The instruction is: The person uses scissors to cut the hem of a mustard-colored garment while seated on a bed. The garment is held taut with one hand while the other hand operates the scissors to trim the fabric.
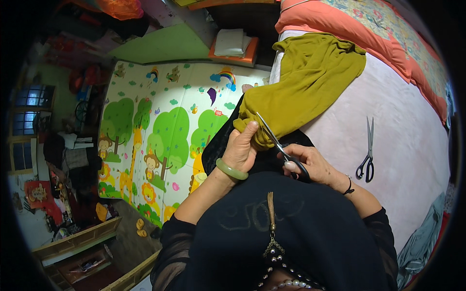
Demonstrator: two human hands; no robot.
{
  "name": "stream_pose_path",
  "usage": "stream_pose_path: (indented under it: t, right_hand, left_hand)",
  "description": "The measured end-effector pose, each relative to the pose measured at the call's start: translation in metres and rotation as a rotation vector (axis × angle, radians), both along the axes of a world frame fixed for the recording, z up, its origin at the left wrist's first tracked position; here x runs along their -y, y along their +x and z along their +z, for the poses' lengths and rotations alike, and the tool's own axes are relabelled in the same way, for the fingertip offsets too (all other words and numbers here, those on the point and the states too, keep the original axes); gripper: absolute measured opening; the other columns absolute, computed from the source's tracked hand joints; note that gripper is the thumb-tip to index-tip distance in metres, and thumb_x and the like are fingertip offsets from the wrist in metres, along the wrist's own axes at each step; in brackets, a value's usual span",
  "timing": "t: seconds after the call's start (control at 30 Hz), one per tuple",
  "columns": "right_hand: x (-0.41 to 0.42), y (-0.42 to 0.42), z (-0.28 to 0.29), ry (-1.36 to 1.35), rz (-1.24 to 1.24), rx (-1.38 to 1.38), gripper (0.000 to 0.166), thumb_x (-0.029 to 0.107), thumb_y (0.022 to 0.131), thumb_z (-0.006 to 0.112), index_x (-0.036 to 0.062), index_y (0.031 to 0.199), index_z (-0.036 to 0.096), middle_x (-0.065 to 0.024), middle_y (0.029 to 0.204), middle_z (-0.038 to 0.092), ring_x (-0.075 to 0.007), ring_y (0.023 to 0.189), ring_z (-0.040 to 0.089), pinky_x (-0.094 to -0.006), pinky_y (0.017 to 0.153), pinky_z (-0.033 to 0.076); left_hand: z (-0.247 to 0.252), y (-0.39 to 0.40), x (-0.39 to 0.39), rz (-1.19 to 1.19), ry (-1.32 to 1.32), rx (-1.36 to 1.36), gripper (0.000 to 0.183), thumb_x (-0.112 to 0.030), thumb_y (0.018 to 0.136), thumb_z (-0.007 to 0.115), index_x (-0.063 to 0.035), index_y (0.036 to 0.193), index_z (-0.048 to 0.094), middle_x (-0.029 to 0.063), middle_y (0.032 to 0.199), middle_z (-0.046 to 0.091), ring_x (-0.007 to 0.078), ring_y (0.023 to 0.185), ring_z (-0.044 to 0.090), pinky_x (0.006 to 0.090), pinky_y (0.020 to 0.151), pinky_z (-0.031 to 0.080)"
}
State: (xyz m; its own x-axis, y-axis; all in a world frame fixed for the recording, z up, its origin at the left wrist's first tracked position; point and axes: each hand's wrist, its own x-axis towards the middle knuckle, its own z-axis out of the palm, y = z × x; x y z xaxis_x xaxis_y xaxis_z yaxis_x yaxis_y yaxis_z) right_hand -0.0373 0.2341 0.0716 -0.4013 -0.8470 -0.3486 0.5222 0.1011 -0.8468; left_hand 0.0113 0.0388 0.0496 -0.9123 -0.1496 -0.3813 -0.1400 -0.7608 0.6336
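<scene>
Olive-green cloth (305,87), perhaps a garment, stretches from my lap across the edge of the bed. My left hand (240,147), with a pale green bangle (232,169) on its wrist, pinches the near end of this cloth between thumb and fingers. In my right hand (309,163) is a pair of small scissors (273,137) with black handles. Their blades point up and to the left, close to the gathered cloth by my left thumb. Whether the blades touch the fabric is hard to tell. A second, larger pair of scissors (370,149) lies on the bed to the right, blades slightly apart.
A pale sheet (338,131) covers the bed. Coral and floral bedding (386,40) is piled along its far side, and grey-blue cloth (422,240) lies at lower right. A cartoon play mat (171,134) spreads over the floor at left. An orange box (251,52) stands beyond it.
</scene>
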Motion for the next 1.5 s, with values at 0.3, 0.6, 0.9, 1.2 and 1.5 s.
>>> stream_pose_path:
  t: [0.3, 0.6, 0.9, 1.2, 1.5]
  right_hand:
    - [-0.002, 0.008, -0.001, 0.085, -0.033, -0.826, 0.04, 0.025, 0.075, 0.073, 0.0027, 0.103, 0.054, -0.0044, 0.061, 0.051, -0.0134, 0.049, 0.049, -0.0261, 0.048, 0.04]
    - [-0.006, 0.005, 0.007, 0.091, -0.083, -1.085, 0.043, 0.024, 0.07, 0.075, 0.0005, 0.1, 0.055, -0.0093, 0.073, 0.059, -0.0213, 0.06, 0.06, -0.0297, 0.056, 0.049]
    - [-0.014, 0.001, 0.007, 0.113, -0.106, -1.093, 0.043, 0.025, 0.068, 0.075, 0.0008, 0.098, 0.056, -0.0077, 0.074, 0.06, -0.0183, 0.06, 0.061, -0.0281, 0.056, 0.05]
    - [-0.009, -0.004, 0.003, 0.001, -0.11, -1.161, 0.043, 0.024, 0.068, 0.075, 0.0033, 0.1, 0.055, -0.0064, 0.078, 0.061, -0.0187, 0.063, 0.061, -0.0286, 0.06, 0.049]
    - [-0.005, -0.009, -0.002, -0.046, -0.113, -1.186, 0.039, 0.02, 0.068, 0.074, 0.0036, 0.099, 0.055, -0.0063, 0.072, 0.058, -0.0212, 0.061, 0.058, -0.03, 0.056, 0.046]
  left_hand:
    - [0.015, 0.0, -0.008, 0.112, -0.015, -0.019, 0.032, -0.015, 0.091, 0.055, -0.0008, 0.119, 0.048, 0.0061, 0.113, 0.057, 0.0162, 0.103, 0.055, 0.0331, 0.092, 0.044]
    - [0.02, -0.006, 0.001, -0.055, 0.326, -0.002, 0.038, -0.02, 0.09, 0.056, -0.003, 0.123, 0.045, 0.0093, 0.121, 0.054, 0.0217, 0.111, 0.053, 0.0371, 0.097, 0.041]
    - [0.027, -0.005, -0.007, 0.079, -0.153, -0.09, 0.034, -0.017, 0.09, 0.055, -0.0019, 0.12, 0.049, 0.0095, 0.119, 0.055, 0.0231, 0.112, 0.051, 0.039, 0.1, 0.038]
    - [0.039, 0.003, -0.009, 0.129, -0.053, -0.123, 0.033, -0.017, 0.091, 0.053, -0.0026, 0.12, 0.049, 0.0097, 0.12, 0.055, 0.0238, 0.113, 0.051, 0.0408, 0.099, 0.039]
    - [0.034, 0.006, -0.008, 0.149, -0.092, -0.086, 0.036, -0.024, 0.091, 0.054, -0.0077, 0.123, 0.048, 0.0077, 0.123, 0.053, 0.0238, 0.115, 0.049, 0.0411, 0.1, 0.039]
